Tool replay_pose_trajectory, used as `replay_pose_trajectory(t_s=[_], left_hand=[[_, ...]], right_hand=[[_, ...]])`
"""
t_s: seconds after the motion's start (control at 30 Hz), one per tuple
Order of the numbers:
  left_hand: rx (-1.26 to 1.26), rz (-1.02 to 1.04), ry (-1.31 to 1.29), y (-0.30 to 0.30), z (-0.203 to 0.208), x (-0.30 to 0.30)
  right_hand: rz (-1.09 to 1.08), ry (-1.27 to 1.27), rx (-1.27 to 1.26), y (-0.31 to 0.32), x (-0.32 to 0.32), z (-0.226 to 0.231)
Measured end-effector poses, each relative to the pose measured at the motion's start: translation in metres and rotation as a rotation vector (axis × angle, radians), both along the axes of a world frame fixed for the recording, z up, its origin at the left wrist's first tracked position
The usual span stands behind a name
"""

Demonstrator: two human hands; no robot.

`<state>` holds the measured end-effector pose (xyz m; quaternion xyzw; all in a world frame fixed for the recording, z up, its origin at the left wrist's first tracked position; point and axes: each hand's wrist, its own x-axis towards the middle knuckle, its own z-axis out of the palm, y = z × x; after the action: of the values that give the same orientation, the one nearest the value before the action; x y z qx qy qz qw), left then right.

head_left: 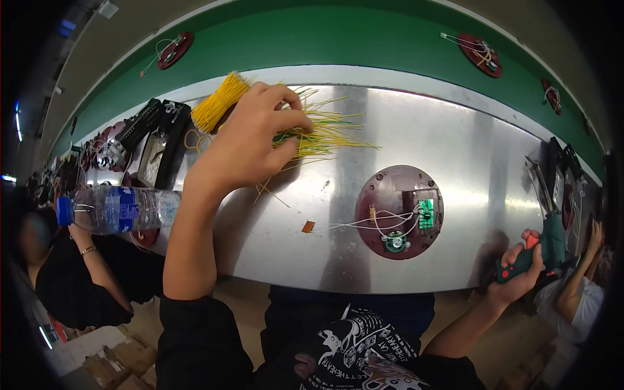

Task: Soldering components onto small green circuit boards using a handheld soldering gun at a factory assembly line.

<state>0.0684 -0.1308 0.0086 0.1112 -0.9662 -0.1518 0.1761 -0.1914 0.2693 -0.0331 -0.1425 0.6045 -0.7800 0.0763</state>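
My left hand (257, 133) reaches over a loose spread of thin yellow wires (331, 133), its fingers curved and the thumb apart from them. Its fingertips are at the wires, and some green shows beneath them. Beside that hand lies a tied bundle of yellow wires (220, 101). In my right hand (520, 270), at the bench's right front, is a dark green pistol-shaped soldering gun (552, 237) with a red trigger; its thin metal tip points away from me. Between the hands rests a round maroon housing (390, 188) with a green circuit board (426, 214), white wires and a small orange-brown piece (307, 227) on their end.
A water bottle (120, 209) lies sideways at left, near black trays (159, 153). Behind the metal bench (279, 260) runs a green belt (325, 45) carrying more maroon housings (481, 55). Other people sit at left (84, 279) and right (578, 292).
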Motion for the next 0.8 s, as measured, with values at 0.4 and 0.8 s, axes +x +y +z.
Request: replay_pose_trajectory(t_s=[0.4,0.8], left_hand=[[0.042,-0.039,0.263,0.007,0.001,-0.012],[0.113,-0.027,0.406,0.049,0.009,-0.029]], right_hand=[[0.035,-0.004,-0.043,0.002,-0.003,-0.003],[0.000,-0.061,-0.122,-0.003,0.004,0.000]])
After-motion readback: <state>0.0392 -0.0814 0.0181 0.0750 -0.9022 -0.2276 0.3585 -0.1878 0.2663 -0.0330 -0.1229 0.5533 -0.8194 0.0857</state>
